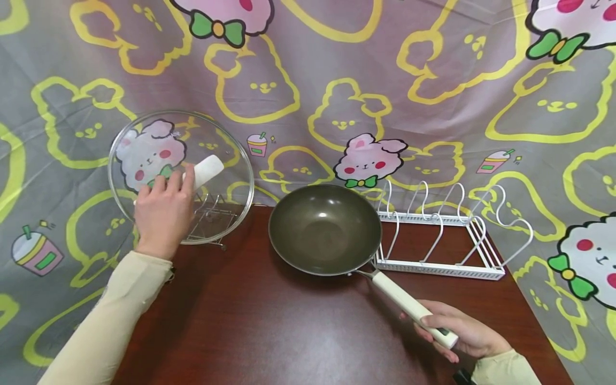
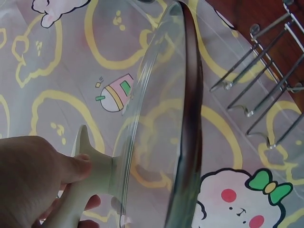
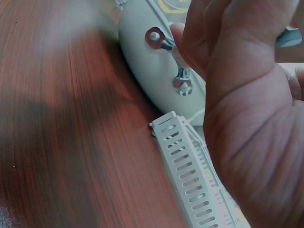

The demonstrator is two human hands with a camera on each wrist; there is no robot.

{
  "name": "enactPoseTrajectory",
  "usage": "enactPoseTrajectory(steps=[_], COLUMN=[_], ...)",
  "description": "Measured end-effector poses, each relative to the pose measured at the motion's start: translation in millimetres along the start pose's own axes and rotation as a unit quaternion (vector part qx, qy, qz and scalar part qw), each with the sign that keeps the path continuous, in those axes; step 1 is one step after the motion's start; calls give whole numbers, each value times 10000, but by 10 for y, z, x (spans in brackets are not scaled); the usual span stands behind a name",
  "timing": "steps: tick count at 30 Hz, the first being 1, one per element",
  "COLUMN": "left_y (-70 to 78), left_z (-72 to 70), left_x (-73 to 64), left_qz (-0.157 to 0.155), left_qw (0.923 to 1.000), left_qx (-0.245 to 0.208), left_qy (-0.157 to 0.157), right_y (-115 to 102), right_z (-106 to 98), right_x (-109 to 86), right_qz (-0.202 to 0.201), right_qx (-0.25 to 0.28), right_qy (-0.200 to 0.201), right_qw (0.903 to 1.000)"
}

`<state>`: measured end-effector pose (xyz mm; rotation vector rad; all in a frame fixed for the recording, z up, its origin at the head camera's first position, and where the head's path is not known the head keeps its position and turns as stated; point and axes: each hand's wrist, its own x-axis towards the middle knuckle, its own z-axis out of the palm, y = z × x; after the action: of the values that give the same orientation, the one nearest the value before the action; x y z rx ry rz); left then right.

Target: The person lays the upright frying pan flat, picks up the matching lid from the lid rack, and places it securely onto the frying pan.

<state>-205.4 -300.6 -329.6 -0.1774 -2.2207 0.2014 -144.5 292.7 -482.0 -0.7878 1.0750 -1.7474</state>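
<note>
My left hand (image 1: 163,211) grips the pale handle (image 2: 102,166) of a round glass lid (image 1: 226,144), which stands on edge, tilted, at the left of the table. In the left wrist view, the lid's rim (image 2: 192,95) is seen nearly side-on beside the hand. My right hand (image 1: 452,326) holds the cream handle (image 1: 404,297) of a dark wok (image 1: 324,235), with the fingers curled round it. Seen from the right wrist, the wok's pale outside (image 3: 147,61) shows two rivets where the handle joins, and the palm hides most of the handle.
A white rack (image 1: 438,264) with wavy wire dividers stands at the right, close beside the wok. Behind the glass lid is a smaller metal wire rack (image 1: 216,216). Patterned cloth (image 1: 308,69) hangs along the back of the brown table (image 1: 269,331).
</note>
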Motion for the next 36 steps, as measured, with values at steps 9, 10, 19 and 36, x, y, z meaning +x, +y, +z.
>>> enactPoseTrajectory(steps=[9,10,19,36], left_y=[101,111,189,332], left_z=[33,35,53,104], left_x=[-23,-27,-48,-48], left_qz=[108,125,143,224], left_qw=[9999,9999,9996,9994], left_qx=[23,25,-1,-140], left_qy=[-55,-53,-230,-217], right_y=[7,7,9,13], right_z=[-7,-6,-1,-6], right_x=[-8,-7,4,-3], right_qz=[19,18,22,-6], right_qx=[-37,-52,-88,-101], right_qy=[52,59,65,51], right_qw=[10000,10000,9999,9999])
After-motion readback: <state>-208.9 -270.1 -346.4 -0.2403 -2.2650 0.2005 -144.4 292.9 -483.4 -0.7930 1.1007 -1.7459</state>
